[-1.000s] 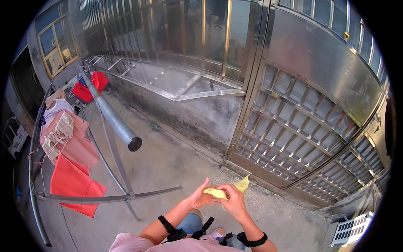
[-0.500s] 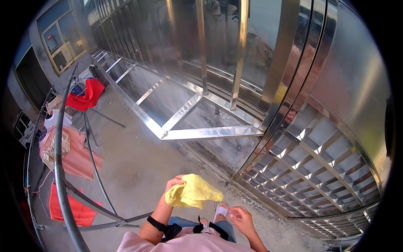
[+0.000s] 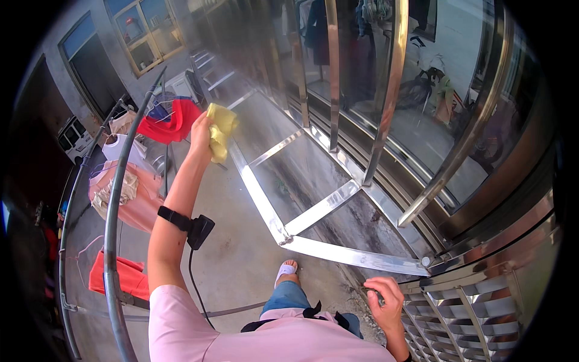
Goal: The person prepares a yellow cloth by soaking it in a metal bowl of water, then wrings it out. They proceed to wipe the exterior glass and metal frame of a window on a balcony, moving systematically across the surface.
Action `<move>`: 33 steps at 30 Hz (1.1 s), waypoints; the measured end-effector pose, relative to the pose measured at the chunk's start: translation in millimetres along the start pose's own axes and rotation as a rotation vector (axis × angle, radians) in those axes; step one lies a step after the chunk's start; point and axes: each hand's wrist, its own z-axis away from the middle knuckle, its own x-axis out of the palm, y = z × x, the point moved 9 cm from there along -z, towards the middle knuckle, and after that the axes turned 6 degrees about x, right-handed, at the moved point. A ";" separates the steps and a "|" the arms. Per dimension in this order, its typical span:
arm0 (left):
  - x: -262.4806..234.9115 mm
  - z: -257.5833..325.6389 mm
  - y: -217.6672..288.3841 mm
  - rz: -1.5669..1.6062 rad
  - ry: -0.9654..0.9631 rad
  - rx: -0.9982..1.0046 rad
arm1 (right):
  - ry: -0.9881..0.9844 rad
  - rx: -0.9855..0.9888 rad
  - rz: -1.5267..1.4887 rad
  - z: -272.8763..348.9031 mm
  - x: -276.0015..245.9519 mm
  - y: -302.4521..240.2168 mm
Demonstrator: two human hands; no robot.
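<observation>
From my remote seat I see the left hand (image 3: 201, 131) raised high at the end of a nearly straight arm, its fingers closed around a crumpled yellow cloth (image 3: 221, 128) that hangs against the upper stretch of a polished steel frame (image 3: 319, 208). A black strap with a small black device (image 3: 192, 227) rides the left forearm, a cable trailing from it toward the pink shirt. The right hand (image 3: 384, 301) sits low, elbow bent, fingers curled onto the lower corner of the frame where it meets a slatted steel gate panel (image 3: 476, 314); whether it holds anything inside that curl I cannot tell. One sandalled foot (image 3: 286, 269) stands on the concrete floor (image 3: 235, 253) near the frame's bottom rail. To the left, a curved metal drying rack (image 3: 111, 223) carries pink, orange and red garments, the red garment (image 3: 169, 123) hanging just beside the raised cloth in this view. Tall steel door bars (image 3: 386, 90) fill the right side.
</observation>
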 end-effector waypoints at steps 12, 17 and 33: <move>33.1 -265.6 -158.0 -0.296 -0.132 0.239 | 0.488 0.341 0.453 -64.3 77.2 21.6; 39.6 -293.3 -192.5 -0.269 -0.161 0.244 | 0.515 0.443 0.562 -69.5 81.8 24.0; -95.6 -545.5 -269.1 -0.453 0.046 0.067 | 0.678 0.870 0.651 -61.6 91.7 40.5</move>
